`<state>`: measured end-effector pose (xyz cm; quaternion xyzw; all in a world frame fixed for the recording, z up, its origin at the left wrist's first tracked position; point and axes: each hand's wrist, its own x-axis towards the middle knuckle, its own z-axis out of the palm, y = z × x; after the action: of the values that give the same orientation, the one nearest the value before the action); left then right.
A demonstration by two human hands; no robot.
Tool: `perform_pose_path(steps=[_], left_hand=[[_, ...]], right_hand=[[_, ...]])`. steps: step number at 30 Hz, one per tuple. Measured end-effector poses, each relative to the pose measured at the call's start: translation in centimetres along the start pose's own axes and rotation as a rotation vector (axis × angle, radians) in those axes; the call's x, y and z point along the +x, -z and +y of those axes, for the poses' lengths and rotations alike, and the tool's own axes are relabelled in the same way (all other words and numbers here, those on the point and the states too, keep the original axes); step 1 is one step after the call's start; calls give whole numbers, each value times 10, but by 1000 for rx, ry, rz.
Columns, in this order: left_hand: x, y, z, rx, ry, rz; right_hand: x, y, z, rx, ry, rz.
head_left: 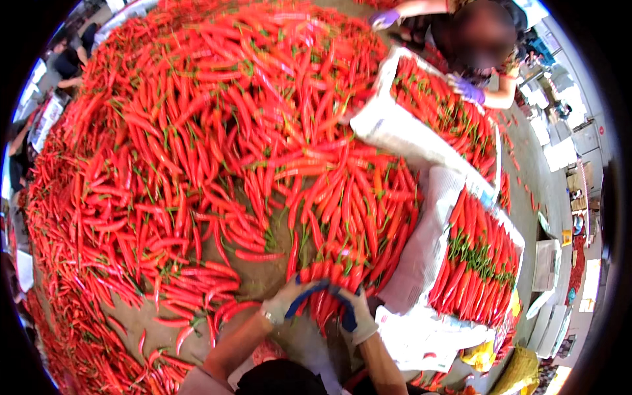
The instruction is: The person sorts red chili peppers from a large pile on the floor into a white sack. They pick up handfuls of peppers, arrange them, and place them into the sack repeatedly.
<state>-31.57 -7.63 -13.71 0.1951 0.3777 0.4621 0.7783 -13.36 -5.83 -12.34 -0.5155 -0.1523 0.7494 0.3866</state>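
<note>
A bunch of red chili peppers (327,301) with green stems is held between my two hands, low in the view. My left hand (296,297), in a white glove with a blue palm, closes round the bunch from the left. From the right, my right hand (354,312), gloved alike, grips the same peppers. Just beyond them lies a large heap of loose red chili peppers (340,197). To the right, a box lined with white sacking (419,247) holds chili peppers (474,261) in rows, their stems meeting in the middle.
A second lined box (419,133) of peppers stands beyond the first. Behind it a co-worker in purple gloves (466,90) reaches over it. More people are at the far left. White paper (424,340) and a yellow sack (518,373) lie at the lower right.
</note>
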Motion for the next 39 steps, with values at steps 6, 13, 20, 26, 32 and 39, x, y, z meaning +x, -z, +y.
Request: perform_pose_path(steps=[6,13,20,26,32,39], left_hand=[[-70,35,9,375,-308,314],[-86,63,-7,673,-691,312],[-97,94,-28,882,-531,429],[-97,64,-36,780,-401,593],[-53,-40,38,940,-466,399],[85,-277,106,1363,-1002,-387]], right_hand=[[-6,-44,49,-469,280,-319],[1,-58,74,-750,451,-489],[9,-73,65,-1212,471,-518],[-7,-89,-30,-1704,564,-595],[-67,-72,-177,-1821,675,-533],[-112,71,-280,-1158,932,-46]])
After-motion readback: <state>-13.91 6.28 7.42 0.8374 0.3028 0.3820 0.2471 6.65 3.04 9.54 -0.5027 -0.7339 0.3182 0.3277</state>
